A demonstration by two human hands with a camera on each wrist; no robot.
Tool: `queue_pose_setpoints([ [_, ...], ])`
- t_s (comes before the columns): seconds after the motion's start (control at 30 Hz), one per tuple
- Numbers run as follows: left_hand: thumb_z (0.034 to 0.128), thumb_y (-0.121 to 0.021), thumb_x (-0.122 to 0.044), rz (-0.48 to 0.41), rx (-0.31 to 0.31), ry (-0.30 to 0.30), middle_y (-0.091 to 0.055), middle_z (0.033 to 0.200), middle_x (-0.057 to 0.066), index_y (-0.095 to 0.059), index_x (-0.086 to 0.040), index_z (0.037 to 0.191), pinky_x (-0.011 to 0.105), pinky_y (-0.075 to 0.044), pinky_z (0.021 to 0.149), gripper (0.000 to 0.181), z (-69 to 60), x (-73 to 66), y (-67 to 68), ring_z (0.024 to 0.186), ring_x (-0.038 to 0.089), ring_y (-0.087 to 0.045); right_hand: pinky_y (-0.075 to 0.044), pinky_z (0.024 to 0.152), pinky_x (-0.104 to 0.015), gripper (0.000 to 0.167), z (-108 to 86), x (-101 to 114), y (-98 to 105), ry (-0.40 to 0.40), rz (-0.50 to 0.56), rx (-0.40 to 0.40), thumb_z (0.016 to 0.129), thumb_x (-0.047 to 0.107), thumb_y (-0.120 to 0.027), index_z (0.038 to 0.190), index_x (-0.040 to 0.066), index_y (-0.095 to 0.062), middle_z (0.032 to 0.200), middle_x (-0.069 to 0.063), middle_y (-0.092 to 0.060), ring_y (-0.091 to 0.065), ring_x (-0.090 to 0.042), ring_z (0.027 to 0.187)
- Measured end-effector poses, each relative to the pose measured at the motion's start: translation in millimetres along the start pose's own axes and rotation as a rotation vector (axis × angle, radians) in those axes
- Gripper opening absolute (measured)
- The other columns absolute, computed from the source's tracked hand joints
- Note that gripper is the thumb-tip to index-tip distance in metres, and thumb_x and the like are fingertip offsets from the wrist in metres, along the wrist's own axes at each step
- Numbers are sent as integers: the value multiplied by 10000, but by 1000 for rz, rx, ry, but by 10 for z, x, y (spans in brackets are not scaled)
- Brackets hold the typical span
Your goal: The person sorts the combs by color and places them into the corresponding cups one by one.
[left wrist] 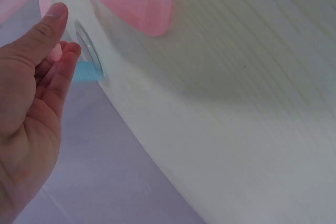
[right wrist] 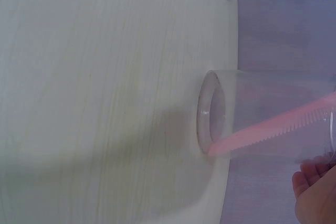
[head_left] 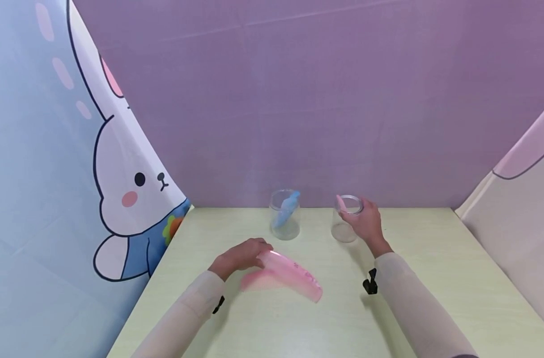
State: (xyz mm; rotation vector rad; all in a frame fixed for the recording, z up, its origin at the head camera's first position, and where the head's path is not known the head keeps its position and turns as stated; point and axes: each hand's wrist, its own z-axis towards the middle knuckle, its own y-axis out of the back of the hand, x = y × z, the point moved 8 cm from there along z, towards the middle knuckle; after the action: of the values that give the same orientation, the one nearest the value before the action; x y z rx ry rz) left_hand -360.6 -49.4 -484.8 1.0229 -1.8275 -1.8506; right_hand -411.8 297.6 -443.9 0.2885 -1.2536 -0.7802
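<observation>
My left hand (head_left: 248, 252) pinches a pink comb (head_left: 294, 273) by its end, between thumb and fingers. Fine pink teeth show beside it above the table; whether they belong to a second comb, I cannot tell. In the left wrist view, a broad pink tip (left wrist: 149, 3) reaches in from the top. The right hand (head_left: 366, 221) grips a clear jar (head_left: 343, 232) near its rim, from the right side. Inside that jar a smaller pink comb (right wrist: 273, 127) leans slantwise, its upper end at the rim. Much of the right hand is out of the right wrist view.
A second clear jar (head_left: 285, 232) stands to the left, with a blue comb-like object (head_left: 287, 209) leaning in it. Both jars are near the back of the pale table (head_left: 299, 328). A purple cloth (head_left: 299, 99) hangs behind, with printed cloth at the sides.
</observation>
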Motion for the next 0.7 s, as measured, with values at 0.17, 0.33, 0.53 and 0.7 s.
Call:
queue_pose_setpoints([
  [0.17,884,-807,-254,-90,-24,38,-639,1087,-22,-654,-158,1181,267,-520,847,347,-6,36,13,964,117,-564,-480,980,-615,751,-12,21,4,22,9,-3,849,324,-806,1402,-78,-497,1323,-312,-561,-534,-464,1216],
  [0.33,887,-805,-257,-122,-98,-21,-519,865,-22,-612,-140,1029,237,-429,721,267,-2,0,83,827,110,-490,-489,957,-605,719,-12,28,12,27,10,-10,843,321,-812,1373,-69,-521,1292,-302,-578,-544,-457,1192],
  [0.53,894,-799,-276,-114,-188,-59,-440,789,-63,-583,-161,968,215,-392,686,255,20,-21,161,772,82,-449,-498,929,-594,702,-3,15,9,27,10,-14,837,326,-817,1353,-58,-537,1278,-297,-583,-553,-453,1169],
  [0.7,888,-803,-294,-156,-236,-8,-484,788,-59,-642,-159,1023,211,-411,668,249,47,3,222,749,76,-460,-496,937,-596,707,6,10,3,30,16,-17,835,323,-820,1357,-59,-536,1277,-298,-586,-553,-454,1176],
])
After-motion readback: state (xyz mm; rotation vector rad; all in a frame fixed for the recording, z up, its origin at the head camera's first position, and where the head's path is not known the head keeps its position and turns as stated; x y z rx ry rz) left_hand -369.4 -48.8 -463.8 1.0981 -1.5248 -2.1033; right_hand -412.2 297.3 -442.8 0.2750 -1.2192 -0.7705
